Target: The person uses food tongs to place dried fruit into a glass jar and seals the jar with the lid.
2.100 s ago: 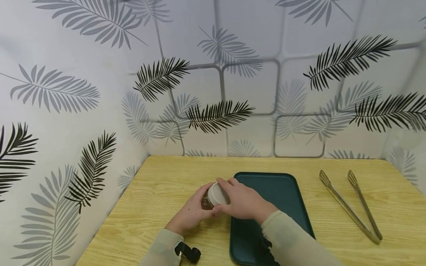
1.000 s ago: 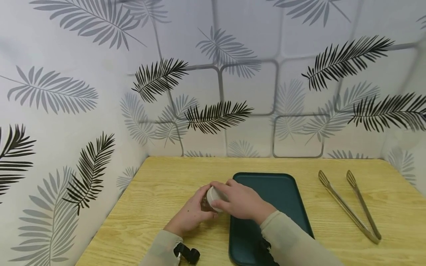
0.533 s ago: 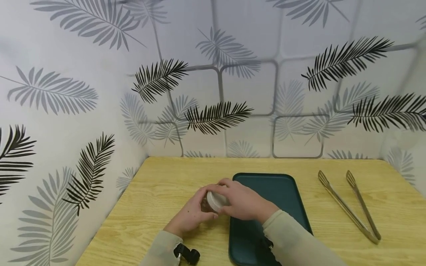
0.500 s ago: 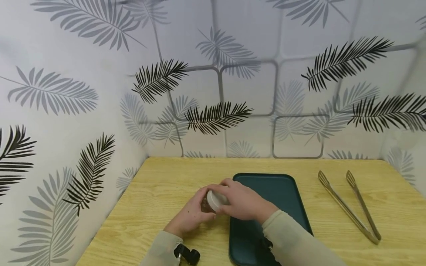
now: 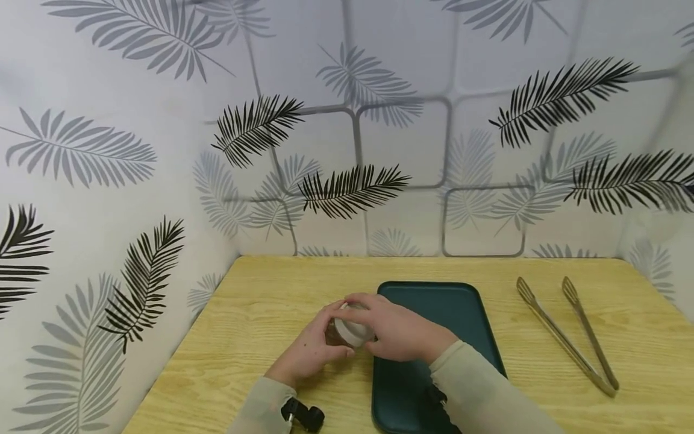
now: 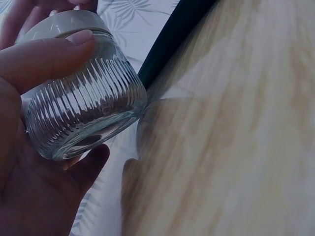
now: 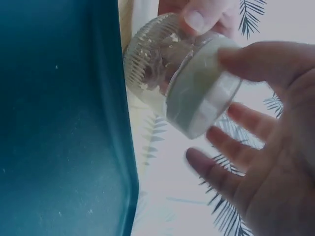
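A small ribbed glass jar (image 6: 88, 93) with a white lid (image 5: 352, 333) is held tilted between both hands, just left of the tray. My left hand (image 5: 310, 352) grips its glass body, the thumb along one side and fingers round the other. Over the lid lies my right hand (image 5: 403, 331); its thumb presses the lid's edge in the right wrist view, while curled fingers reach round the far side. Much of the jar is hidden by the hands in the head view. Whether its base touches the table, I cannot tell.
A dark teal tray (image 5: 450, 313) lies on the wooden table (image 5: 260, 301), partly under my right forearm. Metal tongs (image 5: 565, 340) rest spread apart at the right. Behind the table stands a leaf-patterned backdrop (image 5: 401, 217).
My right hand has shifted its fingers and thumb around the lid, turning back and forth slightly. The left hand keeps its grip on the jar in nearly the same spot.
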Tool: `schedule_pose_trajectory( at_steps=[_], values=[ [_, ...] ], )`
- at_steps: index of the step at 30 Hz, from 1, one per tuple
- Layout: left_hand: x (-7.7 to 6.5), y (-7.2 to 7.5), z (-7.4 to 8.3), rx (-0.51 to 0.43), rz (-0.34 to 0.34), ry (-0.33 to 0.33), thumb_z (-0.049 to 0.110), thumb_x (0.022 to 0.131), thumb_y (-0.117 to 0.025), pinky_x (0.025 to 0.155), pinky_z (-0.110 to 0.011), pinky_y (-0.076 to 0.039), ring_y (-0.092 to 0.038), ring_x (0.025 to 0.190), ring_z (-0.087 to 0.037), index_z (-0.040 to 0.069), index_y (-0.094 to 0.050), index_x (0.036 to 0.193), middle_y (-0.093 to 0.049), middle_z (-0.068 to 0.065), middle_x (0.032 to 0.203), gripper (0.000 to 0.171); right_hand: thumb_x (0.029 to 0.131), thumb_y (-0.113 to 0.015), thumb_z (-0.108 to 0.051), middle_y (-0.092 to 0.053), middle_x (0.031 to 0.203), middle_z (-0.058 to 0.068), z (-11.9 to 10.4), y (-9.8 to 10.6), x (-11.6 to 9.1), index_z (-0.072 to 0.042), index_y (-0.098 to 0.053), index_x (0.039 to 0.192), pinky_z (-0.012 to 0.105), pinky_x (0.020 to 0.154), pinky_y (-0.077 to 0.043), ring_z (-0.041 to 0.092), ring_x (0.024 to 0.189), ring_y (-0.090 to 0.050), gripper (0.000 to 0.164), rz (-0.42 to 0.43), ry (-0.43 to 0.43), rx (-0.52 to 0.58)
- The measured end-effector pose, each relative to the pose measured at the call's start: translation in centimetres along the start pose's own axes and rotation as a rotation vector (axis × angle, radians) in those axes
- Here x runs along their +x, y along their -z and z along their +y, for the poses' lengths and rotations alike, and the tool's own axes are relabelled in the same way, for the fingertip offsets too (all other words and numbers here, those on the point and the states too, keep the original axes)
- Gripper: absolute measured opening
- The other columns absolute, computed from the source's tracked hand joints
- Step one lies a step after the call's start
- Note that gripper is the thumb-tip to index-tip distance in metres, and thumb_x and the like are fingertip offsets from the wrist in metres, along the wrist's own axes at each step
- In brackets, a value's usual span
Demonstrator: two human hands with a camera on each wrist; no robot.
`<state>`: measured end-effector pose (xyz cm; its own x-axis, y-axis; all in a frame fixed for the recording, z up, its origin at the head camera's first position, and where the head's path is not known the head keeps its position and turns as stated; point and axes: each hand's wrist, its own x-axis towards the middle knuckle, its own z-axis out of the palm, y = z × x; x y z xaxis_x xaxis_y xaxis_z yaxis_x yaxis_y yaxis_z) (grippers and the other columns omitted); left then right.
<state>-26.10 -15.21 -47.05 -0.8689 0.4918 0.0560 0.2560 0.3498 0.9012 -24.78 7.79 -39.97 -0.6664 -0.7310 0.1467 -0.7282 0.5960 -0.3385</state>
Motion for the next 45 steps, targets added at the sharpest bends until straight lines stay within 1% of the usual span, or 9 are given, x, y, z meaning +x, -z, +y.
schedule_pose_trajectory(
  at_steps=[2,5,9,13,20,25,32,34,45],
  values=[
    [0.0,-0.1,0.0,-0.011,-0.005,-0.007,0.025,0.087,-0.081,0.098,-0.045,-0.044,-0.053,0.119,-0.022,0.031,-0.028,0.158,-0.04,0.001,0.151,0.089,0.091,-0.067,-0.005,-0.043,0.151,0.011,-0.2,-0.1,0.0,-0.029,-0.044,0.155,0.049,0.096,-0.048,0.035,0.132,-0.046,0.072,0.003,-0.002,-0.035],
    [0.0,-0.2,0.1,-0.001,-0.007,-0.013,0.028,0.087,-0.08,0.099,-0.045,-0.043,-0.052,0.121,-0.022,0.029,-0.029,0.158,-0.041,0.001,0.149,0.087,0.097,-0.068,-0.021,-0.049,0.141,0.01,-0.5,-0.2,0.2,-0.03,-0.044,0.154,0.044,0.086,-0.052,0.03,0.118,-0.053,0.063,-0.005,-0.093,-0.073],
    [0.0,-0.2,0.3,0.043,0.015,-0.015,0.03,0.088,-0.079,0.102,-0.047,-0.041,-0.05,0.123,-0.023,0.022,-0.028,0.159,-0.042,-0.001,0.147,0.088,0.098,-0.067,-0.042,-0.052,0.128,0.009,-0.8,-0.3,0.6,-0.033,-0.04,0.156,0.04,0.075,-0.051,0.024,0.102,-0.054,0.065,-0.028,-0.196,-0.098],
    [0.1,-0.1,0.5,0.063,0.023,-0.02,0.027,0.087,-0.079,0.104,-0.048,-0.039,-0.049,0.124,-0.023,0.02,-0.028,0.159,-0.042,-0.001,0.147,0.088,0.099,-0.065,-0.042,-0.053,0.125,0.01,-0.9,-0.3,0.7,-0.032,-0.039,0.156,0.041,0.075,-0.051,0.023,0.099,-0.054,0.064,-0.034,-0.211,-0.111],
    [0.4,0.1,0.8,0.096,0.02,-0.009,0.025,0.087,-0.08,0.103,-0.048,-0.04,-0.048,0.126,-0.022,0.017,-0.029,0.159,-0.04,-0.003,0.149,0.088,0.103,-0.059,-0.036,-0.051,0.126,0.011,-1.0,-0.6,0.6,-0.026,-0.037,0.157,0.042,0.077,-0.051,0.023,0.1,-0.052,0.059,-0.015,-0.203,-0.103],
    [0.5,0.1,0.8,0.122,0.034,0.009,0.029,0.086,-0.082,0.105,-0.05,-0.039,-0.048,0.127,-0.023,0.016,-0.03,0.158,-0.04,-0.004,0.151,0.09,0.104,-0.056,-0.037,-0.051,0.133,0.011,-0.7,-0.7,0.6,-0.028,-0.036,0.158,0.044,0.08,-0.051,0.025,0.105,-0.054,0.058,-0.011,-0.217,-0.071],
    [0.6,0.3,0.3,0.06,0.056,0.087,0.04,0.079,-0.087,0.109,-0.054,-0.035,-0.048,0.13,-0.023,0.031,-0.034,0.156,-0.048,0.002,0.146,0.094,0.102,-0.06,-0.041,-0.044,0.149,0.011,0.0,-0.9,-0.3,-0.03,-0.029,0.161,0.049,0.09,-0.05,0.029,0.122,-0.053,0.068,-0.011,-0.246,0.02],
    [0.6,0.4,0.1,0.046,0.066,0.104,0.042,0.078,-0.088,0.109,-0.056,-0.034,-0.048,0.131,-0.024,0.032,-0.036,0.155,-0.05,0.003,0.143,0.093,0.101,-0.061,-0.042,-0.042,0.152,0.012,0.2,-0.7,-0.7,-0.03,-0.028,0.162,0.051,0.094,-0.049,0.033,0.128,-0.051,0.07,-0.008,-0.258,0.035],
    [0.9,0.5,-0.3,0.04,0.027,0.067,0.029,0.076,-0.091,0.11,-0.054,-0.033,-0.049,0.131,-0.024,0.019,-0.039,0.153,-0.053,-0.002,0.142,0.094,0.101,-0.06,-0.046,-0.034,0.159,0.012,2.0,0.3,-3.3,-0.03,-0.023,0.163,0.058,0.103,-0.041,0.038,0.141,-0.039,0.074,0.062,-0.344,0.019]
  ],
)
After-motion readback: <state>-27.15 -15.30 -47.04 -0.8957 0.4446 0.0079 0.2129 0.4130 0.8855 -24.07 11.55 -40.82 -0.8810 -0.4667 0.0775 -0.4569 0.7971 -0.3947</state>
